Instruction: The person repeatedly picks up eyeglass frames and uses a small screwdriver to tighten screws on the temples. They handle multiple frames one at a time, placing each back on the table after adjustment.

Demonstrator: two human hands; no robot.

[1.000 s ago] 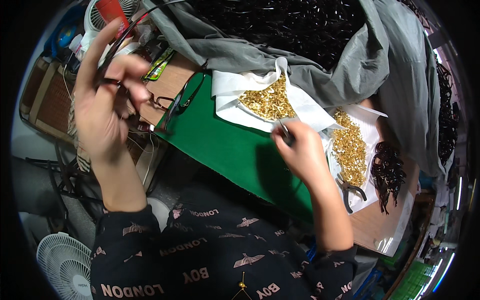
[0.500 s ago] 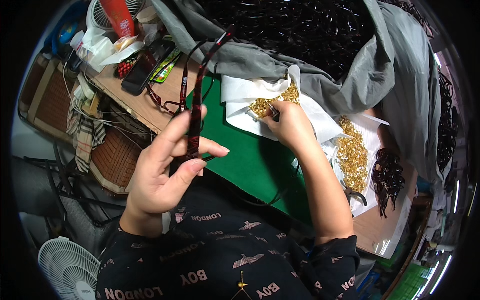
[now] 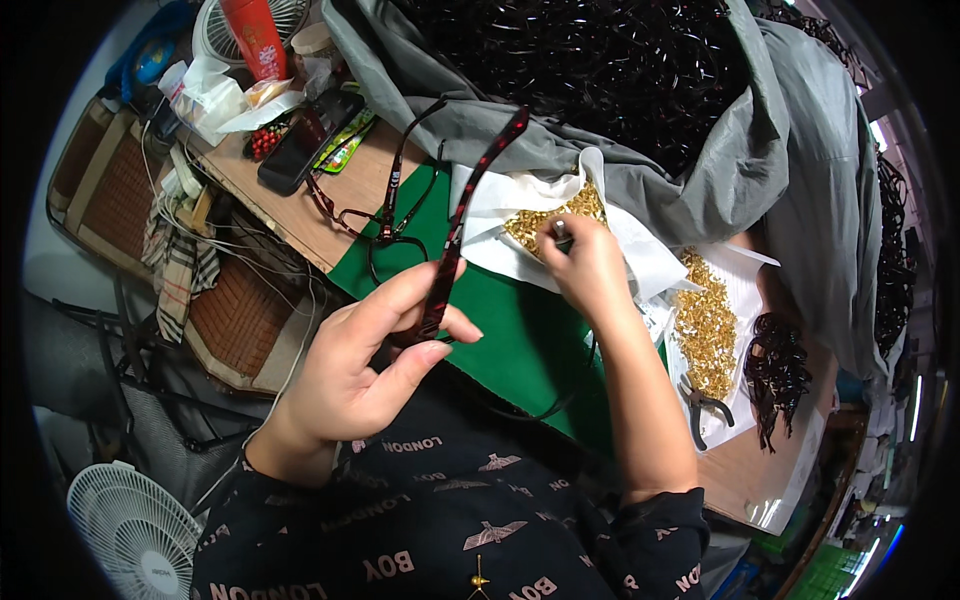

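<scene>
My left hand (image 3: 375, 355) is closed on a dark red mottled glasses temple (image 3: 468, 205), pinched by thumb and fingers and slanting up and away. Just beyond the fingers is a dark red glasses frame (image 3: 386, 215) at the edge of the green mat. I cannot tell if the held temple is joined to it. My right hand (image 3: 585, 255) is closed around a small metal tool (image 3: 562, 236), whose kind its fingers mostly hide. It is over small gold-coloured metal parts (image 3: 527, 225) heaped on white paper (image 3: 490, 250).
More gold-coloured parts (image 3: 705, 330) lie on paper at the right, with pliers (image 3: 697, 412) and dark curved pieces (image 3: 775, 365) nearby. A grey cloth (image 3: 730, 150) holds many dark pieces (image 3: 590, 70) at the back. A phone (image 3: 292, 160) and red cup (image 3: 255, 40) stand far left.
My left hand has moved right with the temple, whose tip is now lower. My right hand stays over the gold parts, its grip slightly turned. The whole view has shifted a little.
</scene>
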